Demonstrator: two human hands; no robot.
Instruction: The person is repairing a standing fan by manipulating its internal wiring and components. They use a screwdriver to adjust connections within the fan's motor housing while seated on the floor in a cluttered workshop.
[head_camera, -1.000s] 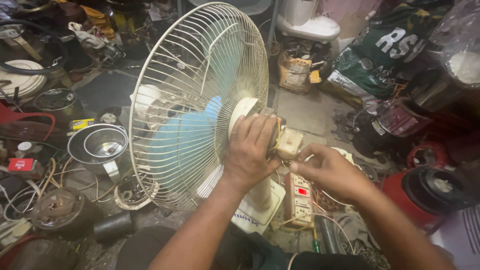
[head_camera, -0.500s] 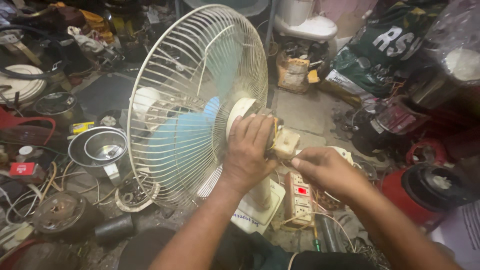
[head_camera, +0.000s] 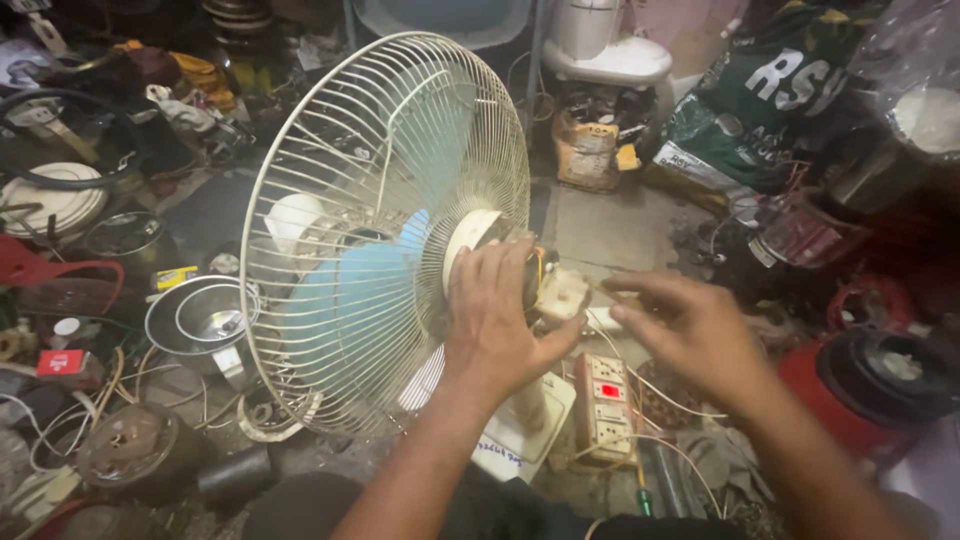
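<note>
- While gripping the motor housing (head_camera: 520, 275) at the back of the table fan (head_camera: 385, 235), left hand (head_camera: 500, 320) wraps fingers over the top and thumb underneath; clenched on the housing.
- Right hand (head_camera: 690, 335) hovering just right of the motor, fingers loosely spread and blurred; holding nothing visible, close to the cream switch block (head_camera: 562, 293) behind the motor; contact cannot be told.
- Fan upright on its white base (head_camera: 520, 435), centre of view, tilted slightly; cream wire guard (head_camera: 330, 180) facing left, pale blue blades (head_camera: 350, 300) inside.
- Power strip (head_camera: 605, 405) with a red lit switch lying just right of the base; thin wires running from it toward the motor.
- Steel bowl (head_camera: 195, 315) on the floor left of the guard, near it.
- Dark round motor part (head_camera: 125, 450) at lower left, well apart from the hands.
- Red appliance (head_camera: 870, 385) with a black top at right, beyond the right forearm.
- White appliance (head_camera: 605, 45) at top, behind the fan.
</note>
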